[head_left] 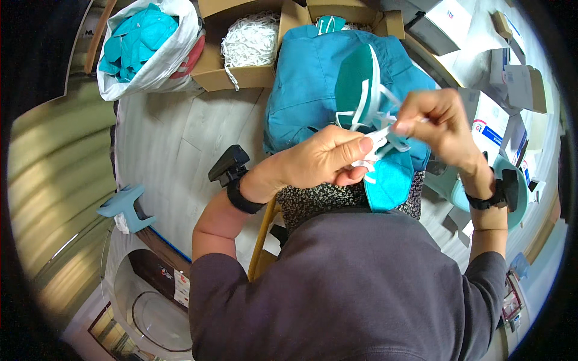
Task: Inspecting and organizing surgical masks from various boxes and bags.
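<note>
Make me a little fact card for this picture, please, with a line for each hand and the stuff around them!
Left hand: pinching white straps
Right hand: curled at the straps; blurred, so its grip is unclear
Upper teal piece: above the left hand
Lower teal piece: below the straps
Behind the hands: a big blue cloth
Top left: white bag holding teal pieces
Beside the bag: cardboard box of white cords
Right side: white-and-blue boxes

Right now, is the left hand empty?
No, the left hand pinches white straps between its thumb and fingers.
</note>
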`<state>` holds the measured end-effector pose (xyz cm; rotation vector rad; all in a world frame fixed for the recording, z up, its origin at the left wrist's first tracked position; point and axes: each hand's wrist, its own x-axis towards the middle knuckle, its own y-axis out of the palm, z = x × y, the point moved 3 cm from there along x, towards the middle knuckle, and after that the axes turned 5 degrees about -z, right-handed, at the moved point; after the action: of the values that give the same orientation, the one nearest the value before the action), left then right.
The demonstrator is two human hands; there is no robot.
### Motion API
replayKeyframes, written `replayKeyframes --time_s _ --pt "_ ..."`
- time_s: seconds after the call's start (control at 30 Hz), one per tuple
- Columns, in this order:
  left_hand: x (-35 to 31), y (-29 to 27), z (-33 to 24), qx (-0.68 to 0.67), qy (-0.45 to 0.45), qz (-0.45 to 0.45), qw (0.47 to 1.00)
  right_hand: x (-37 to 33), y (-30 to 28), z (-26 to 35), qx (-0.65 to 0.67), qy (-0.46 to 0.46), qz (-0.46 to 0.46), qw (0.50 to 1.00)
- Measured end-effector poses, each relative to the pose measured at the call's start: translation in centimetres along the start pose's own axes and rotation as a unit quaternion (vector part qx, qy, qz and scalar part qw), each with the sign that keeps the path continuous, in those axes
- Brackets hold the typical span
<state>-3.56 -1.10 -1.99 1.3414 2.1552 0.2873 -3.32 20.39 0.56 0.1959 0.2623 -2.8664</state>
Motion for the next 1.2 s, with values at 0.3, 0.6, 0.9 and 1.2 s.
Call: replayKeyframes --time_s 0.3,0.6,0.9,1.2 --pt "-1.0 -0.6 0.5 -0.001 -0.036 0.019 0.999 -1.8 -8.0 -1.9 -0.056 0.000 -0.184 0.981" --pt "-3.2 -1.2 2.2 0.001 -0.094 -0.007 0.996 -3.4 -14.4 -7.7 -0.119 0.048 -0.321 0.938" --pt "3.2 -2.9 2.8 -0.212 -0.071 -0.021 0.974 2.1 -2.3 -4.1 -0.229 -0.185 -0.032 0.955" --pt "4.9 -4.2 2.7 -0.366 -0.070 0.002 0.928 3.5 1.6 -5.6 0.133 -0.047 0.136 0.981"
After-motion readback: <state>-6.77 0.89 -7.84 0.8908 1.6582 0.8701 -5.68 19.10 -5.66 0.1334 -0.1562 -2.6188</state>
